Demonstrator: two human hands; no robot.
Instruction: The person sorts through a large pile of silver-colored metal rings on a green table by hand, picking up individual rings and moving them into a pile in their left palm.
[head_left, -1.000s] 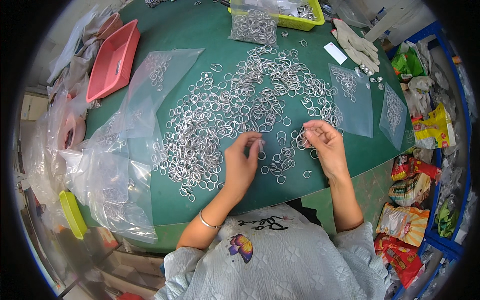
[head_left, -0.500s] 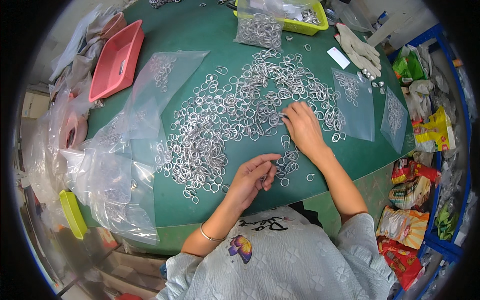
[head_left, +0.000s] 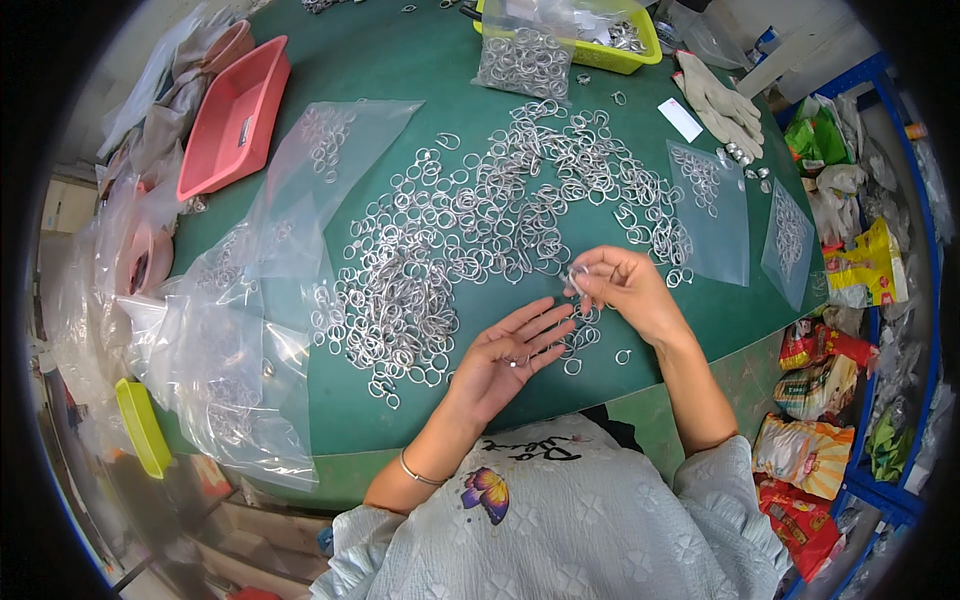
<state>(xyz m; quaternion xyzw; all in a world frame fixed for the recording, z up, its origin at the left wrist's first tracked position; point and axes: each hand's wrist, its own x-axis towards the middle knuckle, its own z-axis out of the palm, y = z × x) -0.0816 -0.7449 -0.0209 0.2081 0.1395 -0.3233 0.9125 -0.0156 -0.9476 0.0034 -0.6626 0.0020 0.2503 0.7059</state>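
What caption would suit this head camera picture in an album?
Left hand lies palm up while right hand pinches a metal ring over a heap of rings on a green table.

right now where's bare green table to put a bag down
Bare cloth lies along the near edge below the left hand, and at the far side between the pink tray and the bag of rings. The middle is crowded with the ring pile; clear bags cover the left.
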